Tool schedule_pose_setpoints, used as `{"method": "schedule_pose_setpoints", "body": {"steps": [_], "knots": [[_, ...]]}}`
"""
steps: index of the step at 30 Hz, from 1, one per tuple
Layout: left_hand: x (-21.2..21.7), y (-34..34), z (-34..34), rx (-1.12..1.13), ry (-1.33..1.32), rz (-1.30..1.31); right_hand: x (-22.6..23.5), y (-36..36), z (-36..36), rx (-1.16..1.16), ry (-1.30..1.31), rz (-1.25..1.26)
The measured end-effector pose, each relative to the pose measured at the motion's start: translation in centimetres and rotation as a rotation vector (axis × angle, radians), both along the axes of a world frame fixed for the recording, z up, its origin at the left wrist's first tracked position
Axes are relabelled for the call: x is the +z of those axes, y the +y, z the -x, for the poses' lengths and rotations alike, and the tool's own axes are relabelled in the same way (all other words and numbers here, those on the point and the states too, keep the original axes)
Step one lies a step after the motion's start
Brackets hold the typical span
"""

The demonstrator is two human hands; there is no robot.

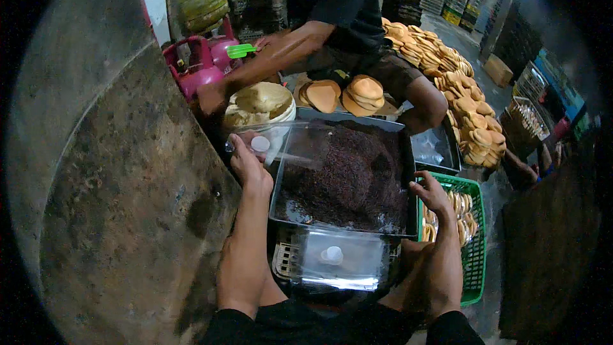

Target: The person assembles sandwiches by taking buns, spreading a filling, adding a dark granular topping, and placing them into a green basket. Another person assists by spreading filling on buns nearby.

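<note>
My left hand pinches a clear plastic bag with a white round mark, above the left side of a metal tray. In that tray lies a mound of dark brown grains resembling chocolate sprinkles. At the tray's right edge hovers my right hand, its fingers apart and slightly bent, holding nothing. Below the tray, close to my lap, sits a stack of clear bags with a white round mark. A green plastic basket under my right forearm holds wrapped round breads.
Opposite me a person in a dark shirt reaches left, near a green scoop and a white bucket. Round flat breads sit beyond the tray; more are heaped far right. Pink gas cylinders stand left.
</note>
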State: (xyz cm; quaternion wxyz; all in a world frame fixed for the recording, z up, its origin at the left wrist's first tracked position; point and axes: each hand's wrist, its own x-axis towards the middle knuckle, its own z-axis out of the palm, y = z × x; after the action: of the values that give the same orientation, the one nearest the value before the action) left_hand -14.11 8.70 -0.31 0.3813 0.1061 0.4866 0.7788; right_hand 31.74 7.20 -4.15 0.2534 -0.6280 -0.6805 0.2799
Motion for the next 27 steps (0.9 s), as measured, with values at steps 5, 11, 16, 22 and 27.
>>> {"method": "schedule_pose_setpoints", "body": {"steps": [5, 11, 16, 22, 27], "knots": [[1.3, 0.0, -1.3, 0.057, -0.077, -0.069, -0.1, 0.4, -1.4, -0.038, -0.035, 0.106], [0.3, 0.0, -1.2, -0.004, -0.093, -0.058, 1.2, -0.4, -0.9, -0.044, 0.007, -0.04], [0.0, 0.2, -1.4, -0.041, -0.044, -0.022, 1.8, -1.2, -1.7, -0.089, 0.039, 0.092], [-0.6, 0.6, -2.1, -0.227, -0.066, -0.102, 2.5, -1.7, -2.1, -0.059, 0.065, 0.016], [0.2, 0.8, -4.1, -0.078, -0.046, 0.023, 2.6, -2.0, -3.0, -0.064, 0.061, 0.074]]}}
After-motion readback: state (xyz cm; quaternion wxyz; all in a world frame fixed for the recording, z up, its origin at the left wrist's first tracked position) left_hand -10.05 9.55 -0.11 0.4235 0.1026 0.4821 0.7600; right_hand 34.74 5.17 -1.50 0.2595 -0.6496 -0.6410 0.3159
